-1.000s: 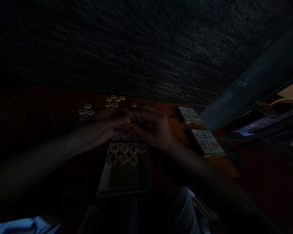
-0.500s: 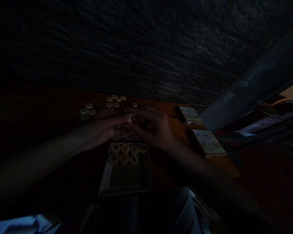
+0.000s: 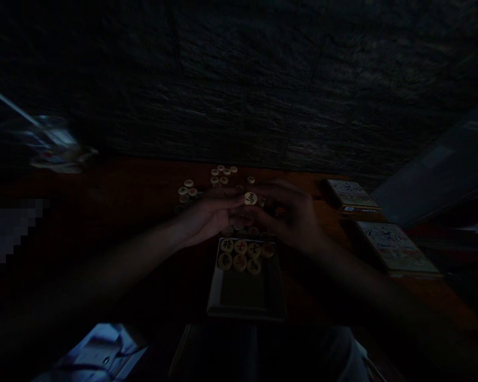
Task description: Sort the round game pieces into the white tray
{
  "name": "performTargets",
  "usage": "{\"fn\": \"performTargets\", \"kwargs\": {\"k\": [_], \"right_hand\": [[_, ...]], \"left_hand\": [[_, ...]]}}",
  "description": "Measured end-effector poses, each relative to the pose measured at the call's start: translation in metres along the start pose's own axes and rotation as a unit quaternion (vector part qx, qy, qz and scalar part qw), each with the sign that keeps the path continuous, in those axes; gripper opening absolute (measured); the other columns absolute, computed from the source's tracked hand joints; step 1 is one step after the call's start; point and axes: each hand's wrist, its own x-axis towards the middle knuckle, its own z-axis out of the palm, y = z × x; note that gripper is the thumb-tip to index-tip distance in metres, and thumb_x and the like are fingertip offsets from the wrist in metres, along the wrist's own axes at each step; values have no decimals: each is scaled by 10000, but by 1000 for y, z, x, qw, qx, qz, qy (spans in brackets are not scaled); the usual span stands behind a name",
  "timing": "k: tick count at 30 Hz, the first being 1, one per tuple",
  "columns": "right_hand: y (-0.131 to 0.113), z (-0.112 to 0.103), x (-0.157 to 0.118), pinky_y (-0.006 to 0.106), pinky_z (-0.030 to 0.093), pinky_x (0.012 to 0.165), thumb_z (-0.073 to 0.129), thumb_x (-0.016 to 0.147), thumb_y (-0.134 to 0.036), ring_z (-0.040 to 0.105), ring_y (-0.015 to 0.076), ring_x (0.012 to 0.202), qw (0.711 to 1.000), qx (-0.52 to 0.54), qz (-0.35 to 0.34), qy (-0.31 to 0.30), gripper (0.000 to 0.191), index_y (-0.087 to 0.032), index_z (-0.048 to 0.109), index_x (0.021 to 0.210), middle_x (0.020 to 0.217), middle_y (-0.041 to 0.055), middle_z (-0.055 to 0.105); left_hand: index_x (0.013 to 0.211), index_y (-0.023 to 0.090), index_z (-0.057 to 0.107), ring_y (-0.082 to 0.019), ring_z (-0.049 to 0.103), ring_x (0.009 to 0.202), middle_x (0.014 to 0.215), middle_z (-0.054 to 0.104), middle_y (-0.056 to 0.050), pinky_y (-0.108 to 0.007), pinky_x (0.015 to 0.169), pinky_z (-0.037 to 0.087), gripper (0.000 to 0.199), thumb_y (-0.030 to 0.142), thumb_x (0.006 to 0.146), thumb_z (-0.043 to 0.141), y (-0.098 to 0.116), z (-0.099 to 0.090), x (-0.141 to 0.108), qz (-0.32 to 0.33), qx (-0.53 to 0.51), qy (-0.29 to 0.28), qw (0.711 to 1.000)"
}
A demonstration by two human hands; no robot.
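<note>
A round Chinese chess piece (image 3: 250, 199) with a black character is held up, its face toward me. My left hand (image 3: 209, 217) pinches its left edge with thumb and fingers. From the other side, my right hand (image 3: 292, 212) closes on the same piece with its fingertips. A second pale disc (image 3: 262, 202) shows dimly by the right fingers; whether it is held I cannot tell. Just below the hands lies a shallow open box (image 3: 245, 297), with two rows of black and red pieces (image 3: 240, 262) at its far end. More pieces lie partly hidden beneath my hands.
Loose pieces (image 3: 223, 180) are scattered on the wooden table (image 3: 143, 185) beyond my hands. Two printed boxes (image 3: 398, 249) lie at the right. A dark stone wall (image 3: 239, 106) rises behind the table, and a clear container (image 3: 59, 148) stands far left.
My view has swung left, so everything sits further right in the picture. The piece between my fingers has turned, and its character now faces me. The pieces in the box have not changed.
</note>
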Motion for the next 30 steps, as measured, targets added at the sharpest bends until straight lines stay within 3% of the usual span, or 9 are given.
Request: {"fn": "performTargets", "kwargs": {"k": [11,24,30], "right_hand": [[2,1,-2,304,571,742,760,896,-270,694,176,880,1000,0,3,1,310,-207,733,1197,1043,65,733],[0,1,-1,324,580,821,770,892,-263,697,196,977,1000,4,-10,3,292,-195,738,1173,1088,86,738],[0,3,-6,277,544,663,771,870,-276,669,160,810,997,29,65,12,341,-223,746,1207,991,54,701]], "left_hand": [[974,120,772,-189,717,886,1001,764,-115,-317,818,564,136,182,862,726,2,0,0,-3,0,-15,1000],[1025,144,779,-166,730,906,1039,772,-87,-287,840,576,216,184,817,821,-1,0,-1,15,43,28,999],[963,154,780,-157,746,851,987,781,-60,-285,824,595,188,188,790,843,-2,0,1,48,49,82,994]]}}
